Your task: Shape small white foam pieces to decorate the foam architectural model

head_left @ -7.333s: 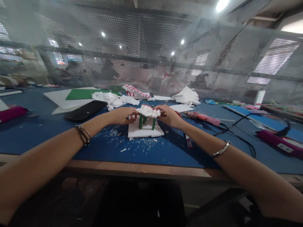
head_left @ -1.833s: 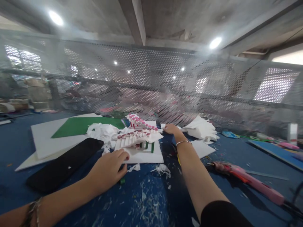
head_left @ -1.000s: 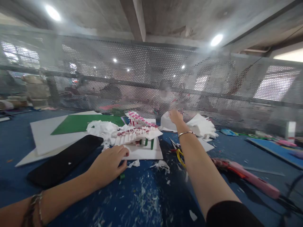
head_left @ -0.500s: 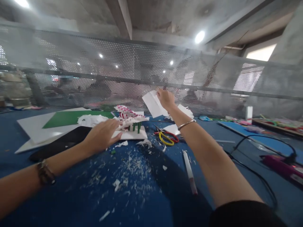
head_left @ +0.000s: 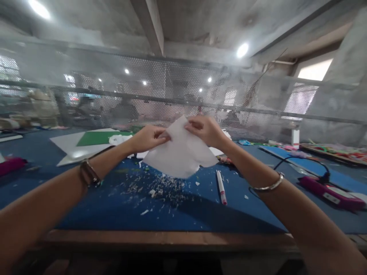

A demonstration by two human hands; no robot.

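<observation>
Both hands hold a white paper sheet [head_left: 179, 152] up above the blue table [head_left: 86, 202]. My left hand [head_left: 147, 137] pinches the sheet's upper left edge. My right hand [head_left: 205, 130] pinches its top edge, close to the left hand. The sheet hangs down in front of the small model that stood on the table, and hides it. White paper scraps [head_left: 160, 187] lie scattered on the table below the sheet.
A red-tipped marker [head_left: 221, 186] lies right of the scraps. A green sheet on white boards [head_left: 94, 139] sits at back left. A magenta tool with a black cable [head_left: 329, 189] lies at right. A perforated screen [head_left: 172, 95] runs behind the table; the wooden table edge [head_left: 160, 238] is near.
My right hand brought the white sheet from the far pile back toward me. My left hand left the model's base and took hold of the sheet too. The camera tilted down.
</observation>
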